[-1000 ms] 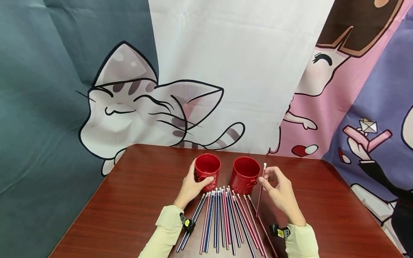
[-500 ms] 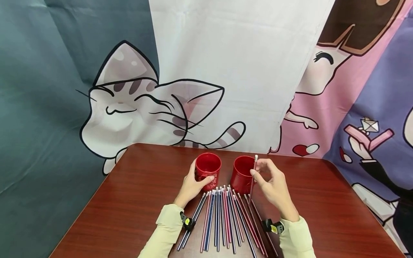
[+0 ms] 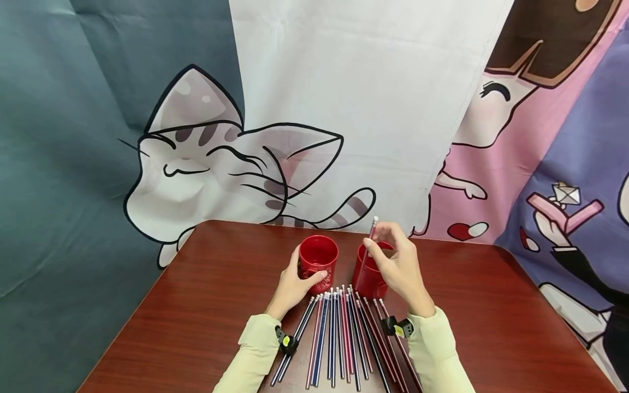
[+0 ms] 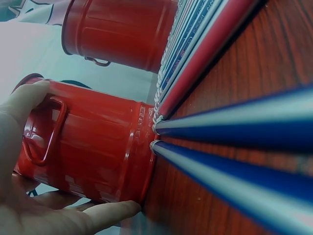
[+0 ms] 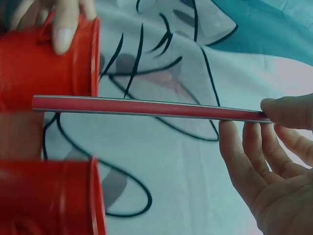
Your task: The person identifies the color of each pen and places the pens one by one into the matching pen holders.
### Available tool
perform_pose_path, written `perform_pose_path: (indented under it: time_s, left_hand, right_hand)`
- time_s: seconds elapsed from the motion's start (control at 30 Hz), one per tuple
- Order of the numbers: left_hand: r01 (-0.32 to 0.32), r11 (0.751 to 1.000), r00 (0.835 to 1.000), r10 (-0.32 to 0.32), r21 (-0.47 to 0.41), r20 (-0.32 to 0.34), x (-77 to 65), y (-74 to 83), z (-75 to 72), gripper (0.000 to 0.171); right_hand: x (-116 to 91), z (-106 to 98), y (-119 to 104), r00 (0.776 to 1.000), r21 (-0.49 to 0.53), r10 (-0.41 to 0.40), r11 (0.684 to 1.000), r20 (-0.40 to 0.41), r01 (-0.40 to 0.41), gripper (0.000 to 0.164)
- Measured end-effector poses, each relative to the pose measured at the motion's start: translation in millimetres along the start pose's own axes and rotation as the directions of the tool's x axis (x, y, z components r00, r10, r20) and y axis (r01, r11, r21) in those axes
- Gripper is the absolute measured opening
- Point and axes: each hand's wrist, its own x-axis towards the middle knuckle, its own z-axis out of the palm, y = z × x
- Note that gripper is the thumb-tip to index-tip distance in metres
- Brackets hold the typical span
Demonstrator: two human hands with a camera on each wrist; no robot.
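My left hand [image 3: 293, 286] grips the left red metal mug [image 3: 331, 267], thumb over the handle side and fingers round the wall. That mug stands upright on the table. My right hand [image 3: 400, 270] pinches a red pencil [image 3: 372, 230] near its white eraser end, between thumb and fingertips. In the head view the pencil slants and overlaps the right red mug [image 3: 371, 283], eraser up. The right wrist view shows the pencil's [image 5: 146, 106] free end pointing toward the two mugs. No fingers hold the right mug.
Several blue and red pencils [image 3: 342, 338] lie fanned out on the brown wooden table [image 3: 196, 327], eraser ends toward the mugs. Two blue ones [image 3: 295, 339] lie apart at the left, beside my left wrist. A printed cartoon cloth [image 3: 393, 109] hangs behind the table.
My right hand has moved left and up with the pencil, from beside the right mug to over it. My left hand has kept its grip on the left mug.
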Motion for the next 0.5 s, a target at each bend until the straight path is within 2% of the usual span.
perform_pose_path:
  time_s: [0.27, 0.5]
  left_hand:
    - [0.003, 1.000, 1.000, -0.003, 0.000, -0.001, -0.7, 0.0, -0.2, 0.085]
    - [0.018, 1.000, 1.000, -0.018, -0.014, 0.014, -0.9, 0.5, 0.6, 0.084]
  right_hand:
    - [25.2, 22.2, -8.9, 0.999, 0.091, -0.040, 0.995, -0.016, 0.041, 0.020]
    - [36.5, 44.2, -10.3, 0.993, 0.067, -0.103, 0.992, -0.064, 0.108, 0.020]
